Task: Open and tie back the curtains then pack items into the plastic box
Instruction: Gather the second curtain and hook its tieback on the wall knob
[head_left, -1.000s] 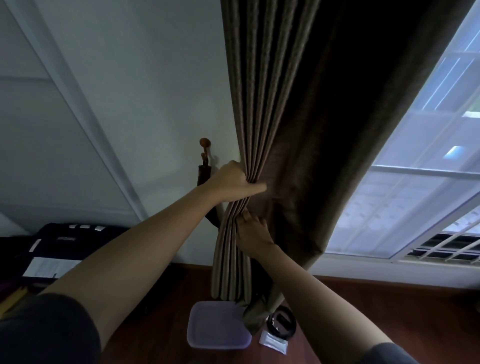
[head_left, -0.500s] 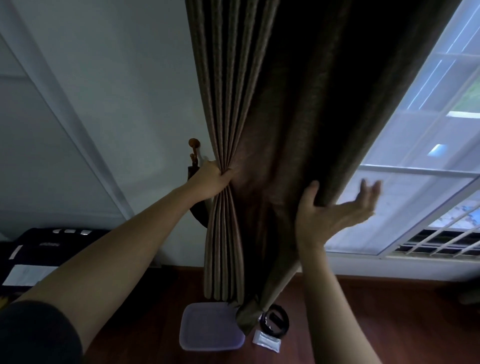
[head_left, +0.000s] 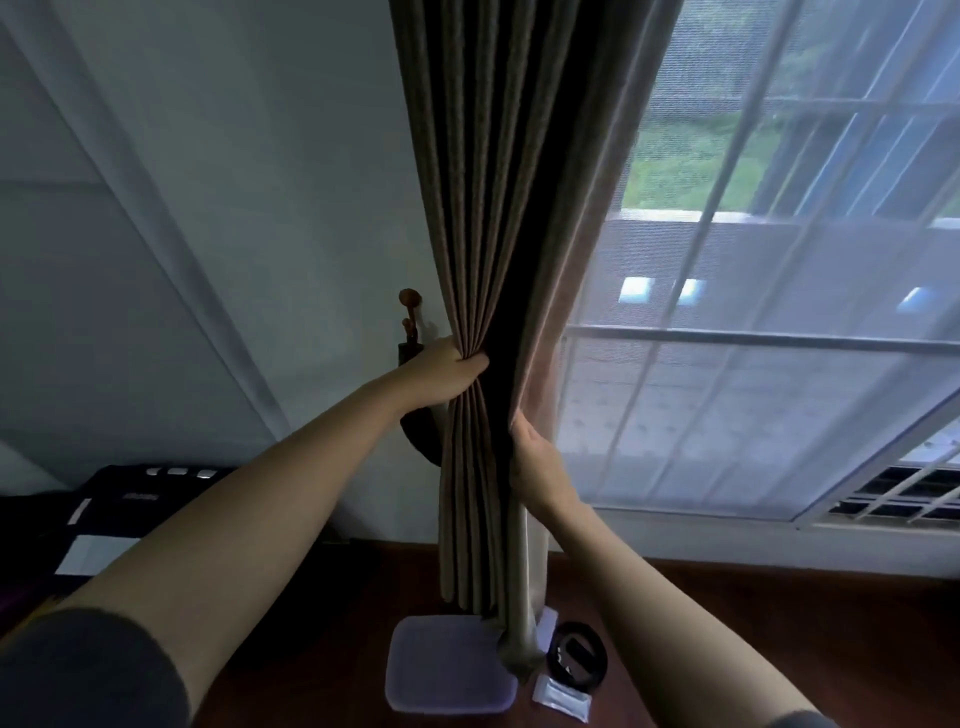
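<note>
The brown pleated curtain (head_left: 498, 208) hangs gathered into a narrow column at the left side of the window (head_left: 779, 374), its hem reaching down to the wooden floor (head_left: 779, 623). The left hand (head_left: 447, 371) grips the bunched pleats at about mid-height, fingers clamped tightly round the folds so the cloth pinches in there and fans out above and below. Just lower and to the right, the right hand (head_left: 537, 467) holds the curtain's free right edge, its fingers curled round the fabric and partly hidden behind it. On the wall (head_left: 260, 208) right behind the left hand sits a wooden hook (head_left: 410, 306), with a dark tieback (head_left: 421, 439) hanging from it in a loop. At the foot of the curtain, the plastic box (head_left: 441, 670) rests on the floor with its pale lid on, touching the hem. Just to its right lie a black ring-shaped item (head_left: 592, 656) and a small white packet (head_left: 562, 699).
</note>
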